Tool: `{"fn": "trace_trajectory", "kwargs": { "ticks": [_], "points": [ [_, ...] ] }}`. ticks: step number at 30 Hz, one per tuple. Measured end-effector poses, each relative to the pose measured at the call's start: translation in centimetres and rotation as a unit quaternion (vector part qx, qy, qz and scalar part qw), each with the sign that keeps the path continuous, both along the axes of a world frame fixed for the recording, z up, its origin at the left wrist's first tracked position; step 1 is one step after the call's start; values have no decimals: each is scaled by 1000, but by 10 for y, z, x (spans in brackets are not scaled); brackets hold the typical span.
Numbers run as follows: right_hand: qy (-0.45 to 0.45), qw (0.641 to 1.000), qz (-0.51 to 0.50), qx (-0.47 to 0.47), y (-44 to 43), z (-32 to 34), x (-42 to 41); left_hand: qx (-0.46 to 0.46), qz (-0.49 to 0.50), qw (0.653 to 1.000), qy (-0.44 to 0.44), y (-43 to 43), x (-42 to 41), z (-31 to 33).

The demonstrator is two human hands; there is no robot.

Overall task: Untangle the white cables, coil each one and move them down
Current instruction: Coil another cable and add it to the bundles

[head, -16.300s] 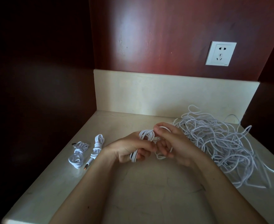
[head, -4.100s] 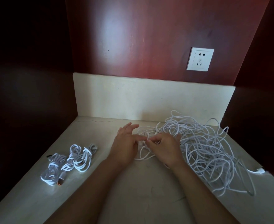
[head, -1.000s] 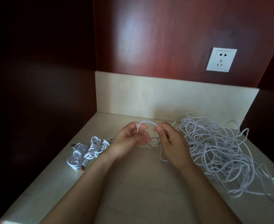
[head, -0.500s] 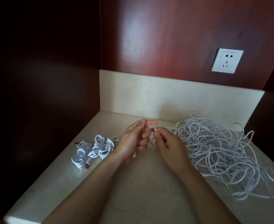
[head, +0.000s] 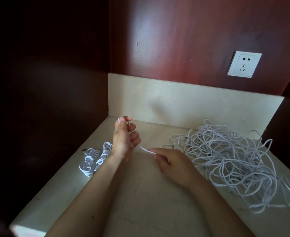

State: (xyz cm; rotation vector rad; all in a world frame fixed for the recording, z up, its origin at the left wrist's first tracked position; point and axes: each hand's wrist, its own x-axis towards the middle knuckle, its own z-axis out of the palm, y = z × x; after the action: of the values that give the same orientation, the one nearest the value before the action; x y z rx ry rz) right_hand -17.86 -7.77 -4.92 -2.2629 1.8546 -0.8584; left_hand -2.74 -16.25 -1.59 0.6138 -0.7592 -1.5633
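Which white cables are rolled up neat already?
The small rolled bundles on the left, by the left hand. The big pile on the right is loose and tangled. Another cable stretches from that hand to the right hand.

Your light is dim: the wall (head: 46, 100) at left falls to near black, a soft sheen glares on the panel (head: 149, 40), the cable (head: 147, 151) smears slightly, the counter (head: 140, 202) bows at its edges.
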Motion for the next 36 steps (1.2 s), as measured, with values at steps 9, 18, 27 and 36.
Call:
{"fn": "trace_trajectory", "kwargs": {
  "ticks": [9, 18, 27, 36],
  "points": [
    [16, 989, 37, -146, 7, 20, 1, 62, -37, 997, -40, -7, 5, -3],
    [-53, 980, 24, -189, 12, 25, 1, -3, -295, 924, -241, 14, -12, -8],
    [-115, 969, -27, -218, 3, 18, -7, 4, -480, 825, -297, 23, -9, -3],
    [-134, 971, -45, -193, 1, 10, -8, -200, -311, 834, -409, 29, -11, -9]
  ]
}}
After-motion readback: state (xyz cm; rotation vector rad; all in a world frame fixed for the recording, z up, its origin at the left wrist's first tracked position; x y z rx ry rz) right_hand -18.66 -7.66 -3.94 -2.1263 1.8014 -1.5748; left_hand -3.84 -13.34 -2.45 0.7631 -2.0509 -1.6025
